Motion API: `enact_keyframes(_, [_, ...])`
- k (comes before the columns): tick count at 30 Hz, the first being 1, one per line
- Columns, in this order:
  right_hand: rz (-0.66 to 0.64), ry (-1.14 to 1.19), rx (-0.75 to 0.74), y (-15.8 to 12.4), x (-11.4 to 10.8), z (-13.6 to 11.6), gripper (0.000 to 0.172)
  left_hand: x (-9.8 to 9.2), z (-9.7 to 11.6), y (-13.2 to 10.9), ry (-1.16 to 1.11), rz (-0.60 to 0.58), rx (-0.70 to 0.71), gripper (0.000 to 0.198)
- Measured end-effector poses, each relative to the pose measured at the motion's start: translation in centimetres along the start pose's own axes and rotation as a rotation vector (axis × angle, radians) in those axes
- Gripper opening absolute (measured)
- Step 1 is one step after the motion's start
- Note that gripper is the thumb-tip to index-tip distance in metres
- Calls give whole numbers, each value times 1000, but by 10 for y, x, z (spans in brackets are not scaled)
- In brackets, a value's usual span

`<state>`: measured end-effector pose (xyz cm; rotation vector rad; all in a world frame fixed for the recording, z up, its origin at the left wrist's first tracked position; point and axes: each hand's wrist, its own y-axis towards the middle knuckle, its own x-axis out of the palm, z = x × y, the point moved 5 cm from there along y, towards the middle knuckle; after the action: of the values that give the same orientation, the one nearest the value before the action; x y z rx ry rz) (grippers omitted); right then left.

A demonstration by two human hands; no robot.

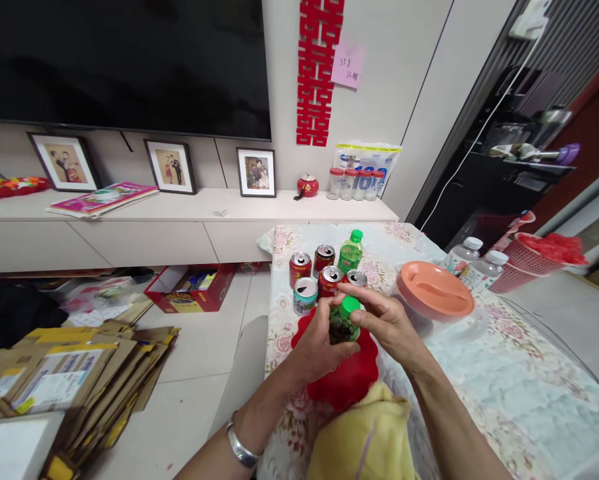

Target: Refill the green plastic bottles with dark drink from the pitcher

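Note:
My left hand (pixel 319 343) is wrapped around a small plastic bottle (pixel 343 332) with dark green contents, held upright. My right hand (pixel 383 320) has its thumb and stretched fingers on either side of the bottle's green cap (pixel 350 307). Just beyond stand several drink cans, among them a red can (pixel 300 269) and a light blue can (pixel 306 298) with its top opened. Behind them a second green-capped bottle (pixel 351 252) stands upright. Under my hands lies a red scalloped mat (pixel 342 383).
A yellow cloth (pixel 364 440) lies at the near table edge. To the right are an orange lidded dish (pixel 436 290), two white-capped bottles (pixel 485 272) and a pink basket (pixel 522 263). Flattened cardboard (pixel 94 380) and a red box (pixel 194 293) sit on the floor at left.

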<state>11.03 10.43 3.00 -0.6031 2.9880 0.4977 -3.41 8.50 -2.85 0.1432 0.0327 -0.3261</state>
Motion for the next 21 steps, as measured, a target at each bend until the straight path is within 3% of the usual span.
enact_keyframes(4, [172, -57, 7, -8, 5, 5, 40, 6, 5, -2, -4, 69, -7, 71])
enact_keyframes(9, [377, -151, 26, -24, 14, 14, 41, 13, 7, -4, 91, 224, 17, 60])
enact_keyframes(11, [326, -145, 45, -24, 13, 14, 42, 13, 6, -3, 101, 233, 41, 62])
enact_keyframes(18, [-155, -3, 112, 1, -8, 5, 55, 8, -4, 3, 26, 52, -64, 67])
enact_keyframes(21, [-210, 28, 113, 6, -8, 6, 52, 7, -4, 3, 18, 34, -69, 65])
